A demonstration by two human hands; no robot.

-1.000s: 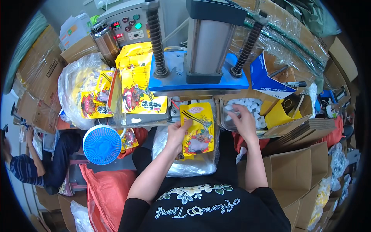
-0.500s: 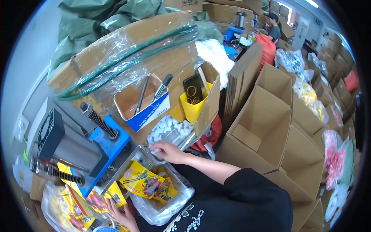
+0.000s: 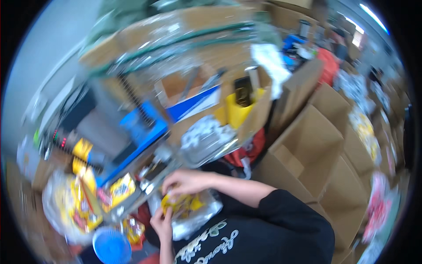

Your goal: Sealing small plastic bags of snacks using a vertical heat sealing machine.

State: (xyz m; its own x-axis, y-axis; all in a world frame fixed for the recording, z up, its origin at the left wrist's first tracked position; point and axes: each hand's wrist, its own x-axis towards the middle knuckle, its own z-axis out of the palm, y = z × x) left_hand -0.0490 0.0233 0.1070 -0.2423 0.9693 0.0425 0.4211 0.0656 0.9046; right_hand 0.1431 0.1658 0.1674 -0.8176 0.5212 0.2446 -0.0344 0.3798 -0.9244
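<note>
- Right hand [image 3: 187,181], in the head view, is bent over with its fingers curled down at yellow packaging; whether anything is gripped by it cannot be told through the blur.
- Left hand [image 3: 162,226] is brought up just below it, thumb and finger parted in a V, tips at the packaging's near edge; whether they are closed on it cannot be told.
- One yellow packet [image 3: 176,205] is placed between the two hands, under the right fingertips, above a clear plastic bag [image 3: 206,215] that is spread just right of the left hand.
- White pieces [image 3: 198,136] in a clear tray [image 3: 204,152] are seen beyond the right hand; a blue-plated press [image 3: 103,132] is set well to its upper left.
- For good handling, the near edge is probably best steadied by the left fingers while the right ones are kept light, so that the thin film is not creased.
- No sure direction can be given for the packet: its ends are covered by fingers or merged with other yellow film, so its long axis cannot be told.
</note>
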